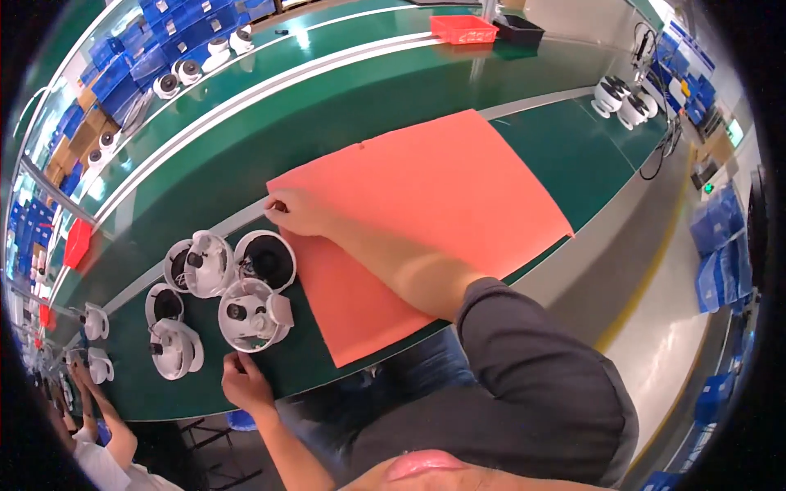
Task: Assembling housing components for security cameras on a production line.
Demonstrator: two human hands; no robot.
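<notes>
My right hand [299, 213] lies over the left edge of a flat orange-pink sheet [442, 192], near its far left corner. Its fingers are curled closed, and I cannot see what is in them. My left hand [244, 383] is at the bench's near edge with bent, closed fingers; their inside is hidden. Just beyond it sits a white round camera housing [258, 342] with inner parts exposed. Behind that is an open white housing with a dark inside [267, 259]. More white housings, such as this tilted one [211, 266] and a nearer one [173, 350], stand to the left.
The green bench [205, 391] curves across the view. Assembled white cameras [626, 102] stand at its far right end. Beyond lie a red tray [463, 30], a black tray [519, 30] and blue bins [176, 33]. At the lower left a co-worker's arm [119, 430] reaches toward other white housings.
</notes>
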